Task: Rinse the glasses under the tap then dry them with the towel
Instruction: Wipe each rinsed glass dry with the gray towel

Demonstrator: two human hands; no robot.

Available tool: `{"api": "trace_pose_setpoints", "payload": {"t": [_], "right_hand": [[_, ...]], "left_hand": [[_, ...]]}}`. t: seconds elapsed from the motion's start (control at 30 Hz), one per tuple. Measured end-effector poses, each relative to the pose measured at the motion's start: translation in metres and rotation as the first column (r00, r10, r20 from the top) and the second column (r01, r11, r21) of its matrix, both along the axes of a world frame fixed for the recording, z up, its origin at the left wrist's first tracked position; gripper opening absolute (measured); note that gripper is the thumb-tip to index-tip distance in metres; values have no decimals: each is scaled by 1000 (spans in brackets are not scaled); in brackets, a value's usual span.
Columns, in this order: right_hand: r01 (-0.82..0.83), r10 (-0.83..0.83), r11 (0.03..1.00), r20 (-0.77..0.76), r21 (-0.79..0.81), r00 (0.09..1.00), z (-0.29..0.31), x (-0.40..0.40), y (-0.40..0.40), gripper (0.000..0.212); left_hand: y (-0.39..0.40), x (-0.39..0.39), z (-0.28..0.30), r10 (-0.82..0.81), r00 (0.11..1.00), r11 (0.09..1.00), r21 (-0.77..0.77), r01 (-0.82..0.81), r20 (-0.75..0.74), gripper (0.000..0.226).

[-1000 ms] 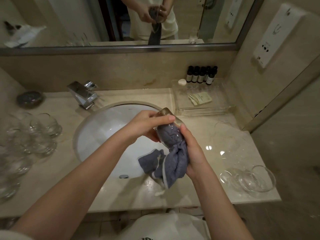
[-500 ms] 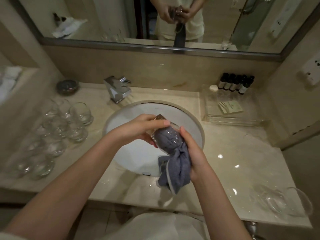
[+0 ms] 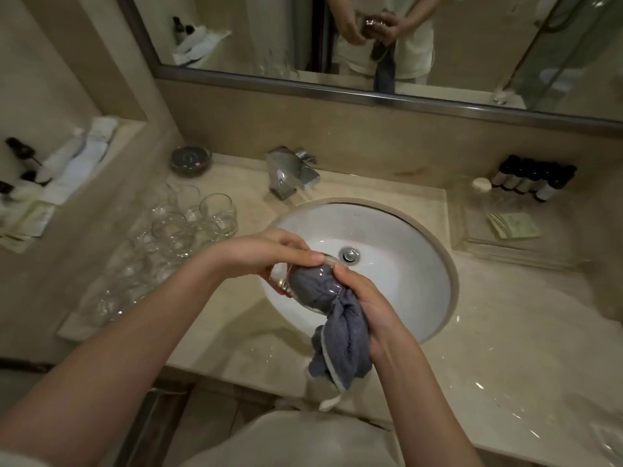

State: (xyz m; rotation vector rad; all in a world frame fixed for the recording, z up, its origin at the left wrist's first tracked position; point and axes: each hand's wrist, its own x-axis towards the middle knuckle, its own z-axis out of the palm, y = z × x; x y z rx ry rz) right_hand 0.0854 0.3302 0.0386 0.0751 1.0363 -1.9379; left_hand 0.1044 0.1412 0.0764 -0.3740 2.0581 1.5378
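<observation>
Along the countertop's (image 3: pixel 488 358) left edge a cluster of clear round tumblers (image 3: pixel 188 227) stands waiting, smooth and thin-walled. Over the white oval sink (image 3: pixel 404 281), the left hand (image 3: pixel 266 252) curls its fingers round the glass (image 3: pixel 303 281), tilted on its side. The grey terry towel (image 3: pixel 340 345) is stuffed inside it, and the right hand (image 3: pixel 367 301) pinches the bunched cloth at the rim. This looks like the drying step; next probably calls for twisting the towel, then setting the glass down. The angular chrome tap (image 3: pixel 291 175) sits at the back edge.

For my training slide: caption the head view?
Left hand holds glass; right hand works grey towel inside, over sink.
</observation>
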Motion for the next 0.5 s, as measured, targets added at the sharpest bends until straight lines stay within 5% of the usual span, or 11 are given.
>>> {"api": "trace_pose_setpoints", "payload": {"t": [0.23, 0.5], "right_hand": [[-49, 52, 998, 92, -37, 994, -8, 9, -38, 42], [-167, 167, 986, 68, -14, 984, -17, 25, -71, 66]], "left_hand": [[-43, 15, 0, -90, 992, 992, -91, 82, -92, 61], [-83, 15, 1, -292, 935, 951, -41, 306, 199, 52]]}}
